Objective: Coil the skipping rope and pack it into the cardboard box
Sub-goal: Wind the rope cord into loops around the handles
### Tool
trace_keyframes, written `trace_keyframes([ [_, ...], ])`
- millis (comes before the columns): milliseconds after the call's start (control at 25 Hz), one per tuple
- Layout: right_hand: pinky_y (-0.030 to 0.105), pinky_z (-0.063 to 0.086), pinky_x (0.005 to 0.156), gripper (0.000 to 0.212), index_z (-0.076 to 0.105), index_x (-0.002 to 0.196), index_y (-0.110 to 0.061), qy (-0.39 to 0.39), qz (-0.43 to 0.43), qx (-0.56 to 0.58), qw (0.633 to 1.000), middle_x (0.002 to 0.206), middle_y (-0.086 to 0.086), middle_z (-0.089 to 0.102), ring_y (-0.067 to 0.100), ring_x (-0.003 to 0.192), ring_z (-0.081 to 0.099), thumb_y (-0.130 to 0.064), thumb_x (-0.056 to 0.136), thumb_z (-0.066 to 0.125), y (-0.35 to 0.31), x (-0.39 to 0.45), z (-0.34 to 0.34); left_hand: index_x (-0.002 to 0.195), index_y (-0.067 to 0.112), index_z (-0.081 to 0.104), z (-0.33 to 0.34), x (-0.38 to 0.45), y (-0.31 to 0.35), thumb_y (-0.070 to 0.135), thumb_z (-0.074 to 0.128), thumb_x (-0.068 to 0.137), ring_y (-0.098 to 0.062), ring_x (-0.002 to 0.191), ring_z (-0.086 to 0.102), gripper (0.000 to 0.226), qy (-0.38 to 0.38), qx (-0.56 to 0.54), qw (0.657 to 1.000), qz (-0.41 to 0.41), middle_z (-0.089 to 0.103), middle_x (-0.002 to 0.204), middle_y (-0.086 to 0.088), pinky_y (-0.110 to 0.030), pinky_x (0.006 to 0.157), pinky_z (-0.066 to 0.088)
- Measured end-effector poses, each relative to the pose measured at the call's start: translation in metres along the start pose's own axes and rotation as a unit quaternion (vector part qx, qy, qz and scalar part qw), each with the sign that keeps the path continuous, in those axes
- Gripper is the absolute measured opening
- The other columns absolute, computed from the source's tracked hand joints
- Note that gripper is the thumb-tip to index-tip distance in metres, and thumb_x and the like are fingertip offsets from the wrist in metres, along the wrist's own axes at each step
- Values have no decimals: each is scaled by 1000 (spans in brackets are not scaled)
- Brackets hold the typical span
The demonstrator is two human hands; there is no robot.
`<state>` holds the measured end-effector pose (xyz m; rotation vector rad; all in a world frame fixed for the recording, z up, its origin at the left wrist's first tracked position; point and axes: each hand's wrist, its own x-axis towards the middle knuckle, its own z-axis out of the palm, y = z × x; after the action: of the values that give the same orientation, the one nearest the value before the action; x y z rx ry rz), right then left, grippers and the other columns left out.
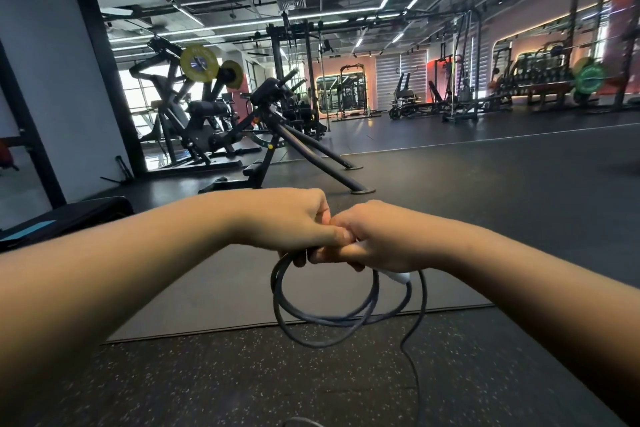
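My left hand [294, 218] and my right hand [377, 236] meet in front of me, knuckles touching, both closed around the top of a dark grey skipping rope [311, 321]. The rope hangs below them in a few loose loops. A white handle end [398, 277] sticks out under my right hand. One loose strand [412, 367] trails down to the floor and out of view at the bottom edge. No cardboard box is in view.
A dark mat [221, 295] lies on the speckled rubber floor [207, 385] below my arms. A black bench frame [277, 135] stands just beyond my hands. A flat dark pad [65, 215] sits at the left. Weight machines and racks line the back.
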<state>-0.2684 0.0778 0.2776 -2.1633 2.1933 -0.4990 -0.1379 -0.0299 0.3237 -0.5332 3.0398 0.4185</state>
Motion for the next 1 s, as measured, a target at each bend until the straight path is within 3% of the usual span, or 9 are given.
trace_keyframes([
  [80, 23, 45, 62, 34, 72, 93, -17, 9, -18, 29, 999, 69, -5, 70, 10, 67, 65, -50, 90, 69, 3, -4, -3, 100, 8, 60, 3, 0, -1, 55, 51, 97, -14, 64, 66, 48, -25, 42, 999, 21, 71, 74, -5, -34, 72, 55],
  [240, 40, 50, 66, 44, 76, 90, -21, 21, -34, 58, 998, 76, 6, 72, 21, 71, 64, -63, 77, 74, 14, -12, -8, 84, 14, 65, -1, -3, -13, 63, 44, 95, -24, 57, 70, 54, -51, 88, 994, 35, 60, 63, -1, -31, 66, 55],
  [360, 20, 41, 54, 42, 77, 80, -18, 31, 28, 113, 993, 60, -2, 68, 8, 53, 56, -59, 83, 71, 38, -29, -17, 86, 18, 69, -5, -12, -38, 64, 45, 92, -30, 54, 68, 52, -33, 20, 998, 43, 56, 64, -3, -31, 57, 55],
  [440, 21, 47, 57, 51, 76, 73, -12, 61, 82, 175, 979, 54, -2, 57, 10, 50, 53, -61, 83, 69, 56, -42, -16, 87, 18, 68, -7, -22, -55, 65, 48, 91, -28, 55, 63, 51, -3, -62, 997, 42, 55, 67, -4, -34, 57, 56],
  [600, 45, 63, 79, 57, 78, 89, -8, 74, 142, 408, 899, 64, 2, 40, 17, 58, 42, -63, 85, 65, 71, -54, 14, 96, 2, 59, -8, -31, -69, 63, 47, 92, -25, 62, 64, 63, 69, -165, 984, 23, 57, 72, -4, -43, 70, 53],
  [680, 37, 56, 70, 62, 78, 109, -15, 57, 113, 537, 834, 73, -2, 39, 12, 62, 37, -70, 82, 64, 61, -51, 39, 99, -3, 56, -2, -28, -62, 56, 45, 93, -24, 63, 64, 60, 95, -223, 970, 23, 57, 74, -7, -39, 70, 54],
  [760, 30, 40, 62, 66, 74, 119, -18, 72, 96, 588, 800, 78, -2, 43, 9, 63, 38, -70, 80, 64, 46, -44, 61, 101, -6, 55, 5, -23, -52, 50, 45, 96, -23, 63, 61, 57, 114, -279, 953, 30, 56, 75, -8, -37, 68, 55],
  [880, 27, 30, 54, 53, 78, 99, -11, 112, 75, 632, 763, 68, 3, 39, 11, 57, 34, -59, 83, 62, 27, -33, 76, 97, -1, 57, 11, -19, -47, 39, 42, 104, -21, 66, 56, 43, 139, -327, 935, 27, 53, 78, -9, -34, 67, 58],
  [1000, 24, 20, 46, 39, 66, 79, -12, 175, 71, 662, 725, 71, 15, 42, 16, 52, 20, -49, 91, 59, 20, -28, 71, 102, 2, 61, 18, -20, -50, 33, 43, 105, -20, 72, 55, 35, 140, -389, 910, 23, 51, 85, -11, -39, 77, 61],
])
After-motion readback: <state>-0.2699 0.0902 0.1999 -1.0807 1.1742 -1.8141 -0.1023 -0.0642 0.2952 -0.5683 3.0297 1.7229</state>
